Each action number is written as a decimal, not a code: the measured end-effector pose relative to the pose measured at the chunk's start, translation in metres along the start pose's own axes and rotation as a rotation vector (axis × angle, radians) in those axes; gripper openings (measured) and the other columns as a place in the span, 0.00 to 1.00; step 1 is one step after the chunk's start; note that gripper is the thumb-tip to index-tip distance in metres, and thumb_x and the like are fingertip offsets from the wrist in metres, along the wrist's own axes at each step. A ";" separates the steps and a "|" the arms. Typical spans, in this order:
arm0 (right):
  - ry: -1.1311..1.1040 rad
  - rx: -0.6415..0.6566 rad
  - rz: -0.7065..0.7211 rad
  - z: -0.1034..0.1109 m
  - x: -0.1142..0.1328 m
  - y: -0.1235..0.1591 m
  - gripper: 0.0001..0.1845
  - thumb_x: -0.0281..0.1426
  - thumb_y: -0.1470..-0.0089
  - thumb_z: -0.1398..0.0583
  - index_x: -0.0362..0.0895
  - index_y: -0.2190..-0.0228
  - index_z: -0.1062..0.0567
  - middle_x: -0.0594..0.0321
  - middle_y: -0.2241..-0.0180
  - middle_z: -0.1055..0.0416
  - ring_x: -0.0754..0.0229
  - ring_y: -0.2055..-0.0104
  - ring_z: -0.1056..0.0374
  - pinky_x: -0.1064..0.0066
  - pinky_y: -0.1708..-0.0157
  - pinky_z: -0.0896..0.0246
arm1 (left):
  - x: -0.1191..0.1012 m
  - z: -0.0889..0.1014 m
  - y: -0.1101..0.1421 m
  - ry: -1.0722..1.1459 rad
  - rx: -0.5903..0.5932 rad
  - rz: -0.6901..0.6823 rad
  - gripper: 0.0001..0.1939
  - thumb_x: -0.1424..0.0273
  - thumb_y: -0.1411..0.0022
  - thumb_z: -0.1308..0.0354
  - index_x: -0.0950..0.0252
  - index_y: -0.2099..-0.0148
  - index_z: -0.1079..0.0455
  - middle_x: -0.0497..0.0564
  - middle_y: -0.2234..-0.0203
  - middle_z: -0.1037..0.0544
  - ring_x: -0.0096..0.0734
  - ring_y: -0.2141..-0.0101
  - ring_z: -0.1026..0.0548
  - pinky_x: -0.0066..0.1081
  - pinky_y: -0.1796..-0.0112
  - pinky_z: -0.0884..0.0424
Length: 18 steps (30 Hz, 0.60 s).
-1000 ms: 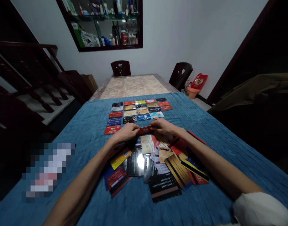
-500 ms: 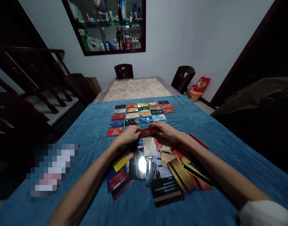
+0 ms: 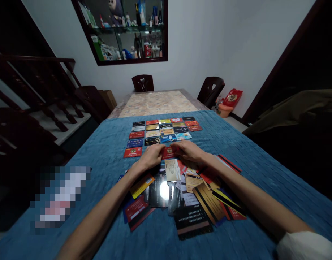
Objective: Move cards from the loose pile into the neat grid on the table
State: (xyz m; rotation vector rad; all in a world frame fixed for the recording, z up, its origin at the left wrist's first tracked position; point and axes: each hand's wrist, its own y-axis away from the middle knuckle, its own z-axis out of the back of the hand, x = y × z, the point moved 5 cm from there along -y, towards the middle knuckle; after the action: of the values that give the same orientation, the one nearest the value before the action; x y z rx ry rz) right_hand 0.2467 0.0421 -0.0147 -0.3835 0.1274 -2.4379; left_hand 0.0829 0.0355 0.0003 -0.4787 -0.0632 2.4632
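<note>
Between my two hands is a red card (image 3: 169, 152), its printed face turned up toward me. My left hand (image 3: 154, 154) pinches its left edge, and my right hand (image 3: 188, 150) grips the right edge. Just beyond my hands, several cards lie face up in rows; a blue card (image 3: 168, 138) and a black card (image 3: 152, 141) are among the nearest. A similar red card (image 3: 132, 152) lies left of my left hand. Below my wrists spreads a loose, overlapping heap of cards, including a black striped card (image 3: 193, 221) and a gold card (image 3: 208, 202).
A blue cloth (image 3: 100, 144) covers the near part of the table, whose patterned top (image 3: 157, 102) shows beyond. Chairs (image 3: 142, 83) stand around it. A blurred-out patch (image 3: 61, 195) lies at left. A wall cabinet (image 3: 128, 32) holds bottles and boxes.
The red card has tilted so more of its face shows, and my left hand has shifted slightly right along it. The laid-out rows and the heap look the same.
</note>
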 end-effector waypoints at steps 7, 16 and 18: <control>0.106 -0.018 -0.150 0.011 0.009 0.001 0.21 0.29 0.45 0.39 0.44 0.49 0.31 0.52 0.57 0.27 0.52 0.56 0.33 0.66 0.59 0.43 | -0.003 -0.001 0.004 -0.022 -0.044 0.005 0.23 0.81 0.44 0.51 0.64 0.47 0.35 0.55 0.54 0.24 0.38 0.55 0.26 0.35 0.54 0.31; 0.130 0.046 -0.214 0.003 0.012 0.002 0.26 0.33 0.47 0.36 0.46 0.47 0.34 0.50 0.52 0.34 0.49 0.50 0.37 0.65 0.58 0.42 | -0.008 -0.003 0.008 -0.145 0.028 0.059 0.17 0.75 0.41 0.48 0.64 0.48 0.38 0.57 0.54 0.29 0.44 0.51 0.29 0.40 0.53 0.32; 0.117 0.034 -0.219 0.000 0.010 0.002 0.26 0.33 0.46 0.36 0.46 0.46 0.34 0.50 0.53 0.35 0.50 0.51 0.37 0.65 0.58 0.42 | -0.008 -0.003 0.009 -0.153 0.051 0.069 0.16 0.73 0.40 0.48 0.64 0.48 0.39 0.58 0.53 0.29 0.45 0.50 0.29 0.41 0.53 0.32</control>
State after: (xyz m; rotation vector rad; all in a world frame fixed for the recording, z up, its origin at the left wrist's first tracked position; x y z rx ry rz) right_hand 0.2410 0.0341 -0.0124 -0.2505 0.0986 -2.6753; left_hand 0.0855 0.0234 -0.0016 -0.2741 -0.0471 2.5592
